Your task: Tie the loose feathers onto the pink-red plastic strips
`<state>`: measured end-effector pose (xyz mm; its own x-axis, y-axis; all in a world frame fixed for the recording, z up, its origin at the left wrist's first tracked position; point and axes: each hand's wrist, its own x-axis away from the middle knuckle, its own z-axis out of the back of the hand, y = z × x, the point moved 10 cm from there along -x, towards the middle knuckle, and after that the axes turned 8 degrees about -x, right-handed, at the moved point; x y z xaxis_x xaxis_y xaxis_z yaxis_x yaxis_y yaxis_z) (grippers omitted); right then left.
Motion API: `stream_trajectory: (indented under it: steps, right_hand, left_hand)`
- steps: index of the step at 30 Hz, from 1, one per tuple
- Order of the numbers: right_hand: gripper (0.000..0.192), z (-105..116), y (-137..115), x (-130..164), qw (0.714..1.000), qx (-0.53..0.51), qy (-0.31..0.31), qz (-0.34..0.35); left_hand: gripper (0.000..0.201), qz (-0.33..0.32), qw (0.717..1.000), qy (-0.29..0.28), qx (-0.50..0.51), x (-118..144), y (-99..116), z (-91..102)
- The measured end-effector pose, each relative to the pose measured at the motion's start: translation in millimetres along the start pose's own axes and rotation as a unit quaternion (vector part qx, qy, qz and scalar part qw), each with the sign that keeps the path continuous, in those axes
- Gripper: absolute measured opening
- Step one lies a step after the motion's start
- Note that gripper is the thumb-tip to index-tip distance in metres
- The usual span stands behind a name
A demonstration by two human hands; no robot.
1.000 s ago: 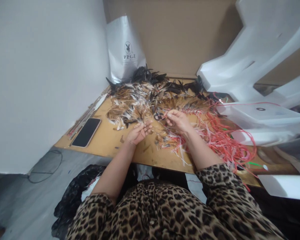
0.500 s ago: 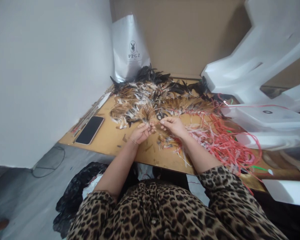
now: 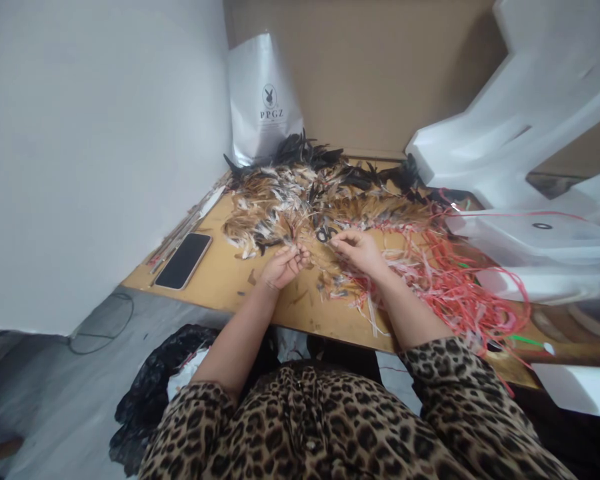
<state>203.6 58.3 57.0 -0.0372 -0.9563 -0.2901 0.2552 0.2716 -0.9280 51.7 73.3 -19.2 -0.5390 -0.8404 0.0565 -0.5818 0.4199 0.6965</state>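
Left hand point(image 3: 280, 267): fingers point(image 3: 299, 256) curled in toward the thumb, pinched on what looks like a few thin feather quills; too small and blurred to confirm exactly what's held. Right hand point(image 3: 359, 248): fingertips drawn together at the near edge of the feather pile point(image 3: 300, 200), seemingly gripping a fine strand or quill, can't make it out. Hands sit close, a small gap between them, both low over the bench point(image 3: 220, 280).

Small dark ring-like item point(image 3: 324, 233) just beyond the right fingertips, partly buried in feathers; can't identify it.

Feather pile spreads across the bench middle, brown and white near the hands, black ones at the back. Tangle of red strings point(image 3: 455, 287) lies right of the right forearm, spilling over the bench's near edge. Phone point(image 3: 183, 261) lies face up at the left, well apart from the hands. White bag point(image 3: 265, 100) stands at the back corner. White foam pieces point(image 3: 525, 133) on the right, cut off by the frame edge.
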Motion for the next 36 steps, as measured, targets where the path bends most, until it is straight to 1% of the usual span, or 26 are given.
stream_trajectory:
  steps: [3, 5, 7, 10, 12, 14, 18, 22, 24, 26, 30, 33, 36]
  right_hand:
    - [0.014, -5, -24, 3, 0.996, 0.013, 0.002, 0.087]
    - [0.013, -12, -36, 7, 0.992, 0.025, -0.003, 0.12]
    - [0.015, -20, -43, 11, 0.99, 0.043, -0.003, 0.134]
    - [0.02, -29, -47, 17, 0.988, 0.078, 0.006, 0.135]
    - [0.019, -33, -46, 19, 0.988, 0.092, 0.01, 0.122]
    - [0.016, -34, -44, 20, 0.991, 0.081, 0.011, 0.108]
    - [0.016, -27, -34, 15, 0.997, -0.005, 0.029, 0.07]
    - [0.018, -17, -14, 10, 0.994, -0.096, 0.053, -0.007]
    - [0.019, -15, -3, 9, 0.99, -0.12, 0.059, -0.048]
    - [0.02, -17, 5, 9, 0.986, -0.139, 0.056, -0.075]
    - [0.024, -24, 18, 9, 0.967, -0.223, 0.038, -0.115]
    - [0.026, -30, 21, 9, 0.948, -0.288, 0.02, -0.133]
    - [0.025, -33, 22, 9, 0.933, -0.326, 0.002, -0.151]
  left_hand:
    - [0.005, 0.007, 1.0, 0.004, -0.028, 0, -2, -1.1]
    - [0.007, 0.014, 0.998, -0.001, -0.054, 0, -4, -3.3]
    - [0.011, 0.023, 0.996, -0.008, -0.081, -1, -8, -5.5]
    - [0.013, 0.031, 0.993, -0.012, -0.117, -2, -14, -7.0]
    - [0.014, 0.03, 0.991, -0.017, -0.132, -2, -17, -8.4]
    - [0.017, 0.036, 0.989, -0.021, -0.145, -2, -19, -9.8]
    - [0.02, 0.054, 0.987, -0.013, -0.151, 0, -20, -9.6]
    - [0.017, 0.053, 0.989, -0.01, -0.138, 2, -16, -9.7]
    - [0.016, 0.052, 0.99, -0.011, -0.131, 2, -15, -9.5]
    - [0.015, 0.05, 0.991, -0.015, -0.125, 1, -14, -9.7]
    - [0.015, 0.048, 0.992, -0.018, -0.117, 1, -14, -9.9]
    - [0.013, 0.055, 0.991, -0.01, -0.12, 1, -15, -8.4]
    - [0.012, 0.056, 0.991, -0.018, -0.121, 1, -15, -9.8]
